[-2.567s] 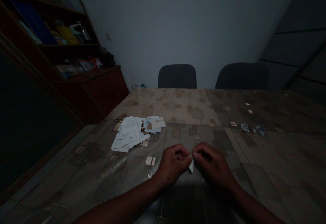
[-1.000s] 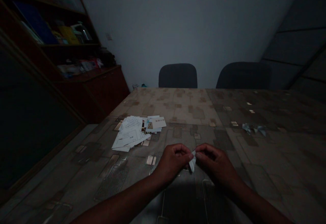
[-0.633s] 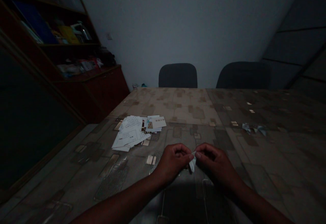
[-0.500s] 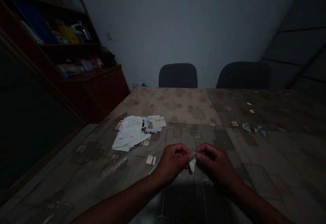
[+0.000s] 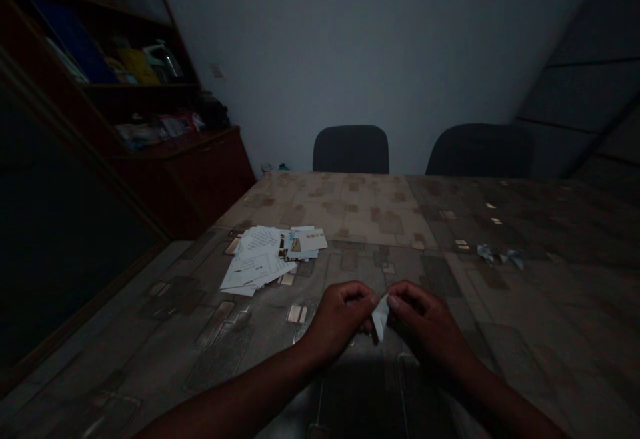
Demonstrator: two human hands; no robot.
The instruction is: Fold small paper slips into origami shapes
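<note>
Between my two hands is a small folded piece of white paper (image 5: 381, 320), its narrow tip pointing down toward me. My left hand (image 5: 345, 312) pinches its left edge between thumb and fingers. From the other side my right hand (image 5: 416, 309) grips the upper right edge in the same way. Both hands are just above the patterned tablecloth (image 5: 350, 212). Parts of the paper are hidden behind the fingertips, and the dim light blurs its folds.
To the left lies a loose pile of printed papers and cards (image 5: 260, 262). Small folded paper pieces (image 5: 500, 256) rest at the right. Two dark chairs (image 5: 351, 149) (image 5: 480, 150) stand beyond the far table edge. A wooden cabinet with shelves (image 5: 190, 159) is at the left.
My hands have moved slightly apart, the right one a little to the right. More of the folded paper now shows between them.
</note>
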